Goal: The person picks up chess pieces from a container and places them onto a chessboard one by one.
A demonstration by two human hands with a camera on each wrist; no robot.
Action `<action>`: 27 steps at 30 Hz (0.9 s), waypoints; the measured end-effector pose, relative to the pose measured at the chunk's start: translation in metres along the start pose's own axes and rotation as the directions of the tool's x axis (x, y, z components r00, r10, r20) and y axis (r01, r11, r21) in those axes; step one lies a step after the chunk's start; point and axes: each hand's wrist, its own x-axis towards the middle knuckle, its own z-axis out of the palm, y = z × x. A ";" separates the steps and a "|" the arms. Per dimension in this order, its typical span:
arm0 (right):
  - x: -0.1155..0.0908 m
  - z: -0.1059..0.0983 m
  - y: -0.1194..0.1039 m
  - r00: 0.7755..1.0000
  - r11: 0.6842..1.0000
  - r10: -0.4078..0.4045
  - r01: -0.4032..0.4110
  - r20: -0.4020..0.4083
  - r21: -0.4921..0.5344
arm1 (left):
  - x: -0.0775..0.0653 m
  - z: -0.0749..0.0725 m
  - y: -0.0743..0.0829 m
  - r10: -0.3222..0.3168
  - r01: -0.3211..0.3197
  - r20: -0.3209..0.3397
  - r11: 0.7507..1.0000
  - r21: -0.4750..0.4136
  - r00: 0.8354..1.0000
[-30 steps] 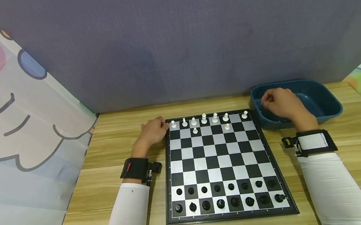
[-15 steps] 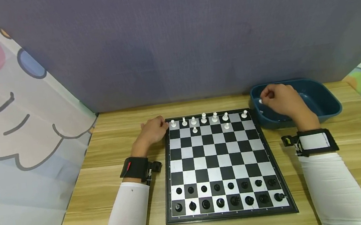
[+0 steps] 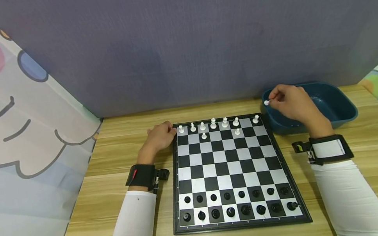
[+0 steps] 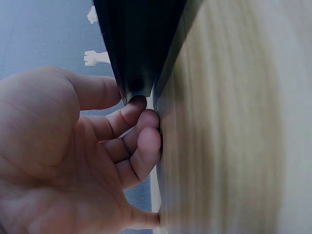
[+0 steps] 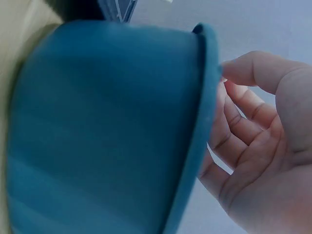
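My left hand (image 3: 160, 136) is at the far left corner of the chessboard (image 3: 215, 170). In the left wrist view, thumb and index finger (image 4: 130, 111) pinch that black corner, the other fingers curled by the wooden table. Over the left part of the blue plastic tub (image 3: 346, 114), my right hand (image 3: 291, 102) holds a small white chess piece (image 3: 266, 103) between thumb and fingertips. The tub wall (image 5: 107, 131) fills much of the right wrist view and hides most of the piece. White chess pieces (image 3: 213, 124) stand along the board's far rows, two pawns in front.
Two rows of black chess pieces (image 3: 231, 213) occupy the board's near side. A grey upright panel (image 3: 180, 48) borders the wooden table (image 3: 115, 206) at the back. A cartoon-printed cloth (image 3: 8, 148) hangs at the left.
My right hand has risen from inside the tub and shifted slightly left toward its rim, bringing a white chess piece into view at the fingertips. The left hand has stayed put.
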 end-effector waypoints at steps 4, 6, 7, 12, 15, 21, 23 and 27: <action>-0.001 0.000 -0.007 1.000 1.000 -0.014 0.014 0.005 0.014 | 0.000 0.000 0.000 0.003 -0.003 -0.003 1.000 -0.002 1.000; -0.002 0.001 -0.011 1.000 0.999 -0.028 0.028 0.004 0.017 | 0.000 0.000 0.000 0.004 -0.004 -0.001 1.000 -0.004 1.000; -0.002 0.001 -0.012 0.999 0.999 -0.038 0.038 0.003 0.016 | -0.001 0.000 0.000 0.003 -0.003 0.000 1.000 -0.005 1.000; -0.002 0.005 -0.020 0.995 0.995 -0.100 0.100 -0.008 0.008 | -0.001 0.000 0.000 0.002 -0.002 0.007 1.000 -0.006 1.000; -0.003 0.008 -0.026 0.992 0.992 -0.128 0.128 -0.010 0.007 | -0.001 0.000 0.000 0.004 -0.004 0.007 1.000 -0.006 1.000; -0.004 0.016 -0.039 0.982 0.982 -0.190 0.190 -0.008 0.003 | -0.001 0.000 -0.001 0.005 -0.005 0.000 1.000 0.001 1.000; -0.004 0.019 -0.045 0.977 0.978 -0.211 0.211 -0.003 0.000 | -0.001 0.000 -0.002 0.008 -0.008 -0.006 1.000 0.006 1.000; -0.007 0.025 -0.059 0.968 0.968 -0.252 0.252 0.021 0.000 | -0.001 0.000 -0.001 0.012 -0.012 -0.006 1.000 0.000 1.000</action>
